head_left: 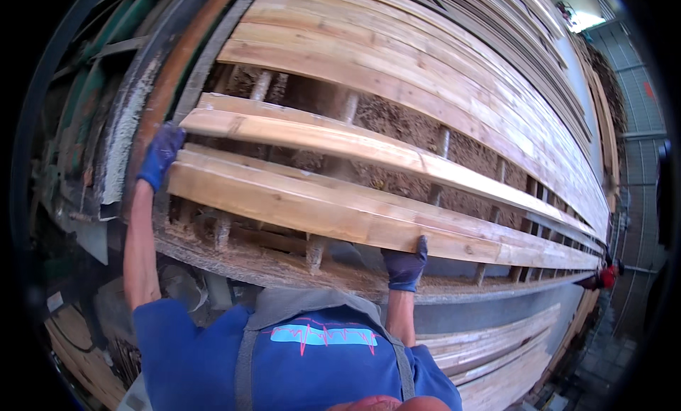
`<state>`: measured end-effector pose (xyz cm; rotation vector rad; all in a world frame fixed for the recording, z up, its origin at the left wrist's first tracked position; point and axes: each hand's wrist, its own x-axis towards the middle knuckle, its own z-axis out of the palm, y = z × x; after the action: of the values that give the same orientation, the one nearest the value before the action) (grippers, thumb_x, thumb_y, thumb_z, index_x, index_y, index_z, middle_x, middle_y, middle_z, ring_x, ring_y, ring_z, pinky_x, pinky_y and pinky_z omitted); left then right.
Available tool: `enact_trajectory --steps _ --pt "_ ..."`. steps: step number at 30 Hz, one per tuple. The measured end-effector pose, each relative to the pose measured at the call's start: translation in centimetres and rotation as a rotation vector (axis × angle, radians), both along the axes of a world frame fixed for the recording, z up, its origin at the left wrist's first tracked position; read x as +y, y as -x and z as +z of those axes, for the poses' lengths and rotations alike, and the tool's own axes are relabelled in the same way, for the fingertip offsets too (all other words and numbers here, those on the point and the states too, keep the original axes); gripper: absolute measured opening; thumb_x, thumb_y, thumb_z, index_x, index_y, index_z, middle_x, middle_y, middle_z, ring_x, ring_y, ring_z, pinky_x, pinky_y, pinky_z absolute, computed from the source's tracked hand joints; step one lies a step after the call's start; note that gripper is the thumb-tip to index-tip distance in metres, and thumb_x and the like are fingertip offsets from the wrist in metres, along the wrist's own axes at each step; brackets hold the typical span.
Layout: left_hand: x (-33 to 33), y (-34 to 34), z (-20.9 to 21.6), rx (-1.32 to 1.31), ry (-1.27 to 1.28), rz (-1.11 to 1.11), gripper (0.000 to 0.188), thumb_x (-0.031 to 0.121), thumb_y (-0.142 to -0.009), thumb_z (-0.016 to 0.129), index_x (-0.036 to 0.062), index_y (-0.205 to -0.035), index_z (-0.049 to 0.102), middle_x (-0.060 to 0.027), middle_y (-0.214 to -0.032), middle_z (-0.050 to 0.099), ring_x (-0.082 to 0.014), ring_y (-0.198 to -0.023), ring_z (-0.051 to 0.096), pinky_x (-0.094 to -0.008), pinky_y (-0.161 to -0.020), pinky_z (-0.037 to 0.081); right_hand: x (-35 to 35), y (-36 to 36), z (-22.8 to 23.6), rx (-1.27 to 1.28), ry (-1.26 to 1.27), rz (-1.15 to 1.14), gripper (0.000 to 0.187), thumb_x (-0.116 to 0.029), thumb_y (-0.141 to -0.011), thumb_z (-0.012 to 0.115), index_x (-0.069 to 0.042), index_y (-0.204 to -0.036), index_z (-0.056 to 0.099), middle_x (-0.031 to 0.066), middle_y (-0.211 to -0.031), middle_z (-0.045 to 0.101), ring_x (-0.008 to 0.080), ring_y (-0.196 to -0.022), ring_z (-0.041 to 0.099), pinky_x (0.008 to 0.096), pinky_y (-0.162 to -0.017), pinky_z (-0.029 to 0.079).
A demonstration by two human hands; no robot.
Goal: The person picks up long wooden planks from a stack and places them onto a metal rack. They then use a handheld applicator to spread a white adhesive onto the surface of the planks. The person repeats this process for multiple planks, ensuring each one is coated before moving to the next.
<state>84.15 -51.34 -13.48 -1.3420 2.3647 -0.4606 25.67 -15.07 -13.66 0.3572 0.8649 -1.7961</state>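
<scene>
Two long wooden boards lie side by side in front of me, running from the left toward the far right. My left hand (162,155), in a dark blue glove, is closed at the left ends, its fingertips against the end of the farther board (319,140). Under the lower edge of the nearer board (312,206), my right hand (407,266) grips with the thumb up along its front face. The other fingers of that hand are hidden beneath the wood. A narrow gap separates the two boards along part of their length.
Beyond a gap showing rollers (347,107) and sawdust (397,120) lies a wide row of planks (397,49). Machinery with a rusty rail (181,49) stands left. More planks (489,347) are stacked low on the right. At the far right end, a person in red (606,276) is partly visible.
</scene>
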Motion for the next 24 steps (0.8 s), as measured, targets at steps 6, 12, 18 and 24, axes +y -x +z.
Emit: enact_trajectory --steps 6,12,18,24 --pt "3.1 17.5 13.7 1.058 -0.039 -0.087 0.05 0.03 -0.087 0.072 -0.0002 -0.124 0.059 -0.0222 -0.122 0.063 -0.0369 -0.112 0.062 -0.0407 -0.099 0.048 2.6 -0.8 -0.7 -0.039 -0.05 -0.052 0.071 -0.048 -0.084 0.067 -0.012 -0.141 0.044 0.0148 -0.143 0.045 0.0357 -0.13 0.042 0.0593 -0.11 0.032" --pt "6.8 23.7 10.4 0.612 -0.124 -0.34 0.04 0.035 -0.069 0.08 0.0089 -0.094 0.064 -0.0149 -0.093 0.063 -0.0332 -0.086 0.062 -0.0461 -0.074 0.048 2.2 -1.3 -0.9 -0.034 -0.015 -0.052 0.07 -0.045 -0.085 0.067 -0.012 -0.142 0.044 0.0147 -0.142 0.047 0.0361 -0.13 0.044 0.0601 -0.109 0.033" --pt "3.0 25.4 6.7 0.472 -0.065 -0.34 0.033 0.031 -0.07 0.078 0.0112 -0.091 0.063 -0.0116 -0.095 0.063 -0.0313 -0.083 0.062 -0.046 -0.072 0.049 2.1 -0.9 -0.7 0.011 -0.017 -0.092 0.065 -0.042 -0.086 0.067 -0.011 -0.139 0.047 0.0133 -0.14 0.049 0.0337 -0.129 0.046 0.0572 -0.109 0.036" --pt "-6.8 31.5 7.0 0.714 -0.145 0.091 0.028 0.034 -0.085 0.069 0.0065 -0.086 0.062 -0.0161 -0.087 0.067 -0.0338 -0.082 0.066 -0.0452 -0.071 0.052 1.8 -0.8 -0.1 -0.069 -0.014 -0.08 0.065 -0.042 -0.086 0.067 -0.011 -0.14 0.046 0.0137 -0.139 0.05 0.0343 -0.129 0.046 0.0574 -0.109 0.035"
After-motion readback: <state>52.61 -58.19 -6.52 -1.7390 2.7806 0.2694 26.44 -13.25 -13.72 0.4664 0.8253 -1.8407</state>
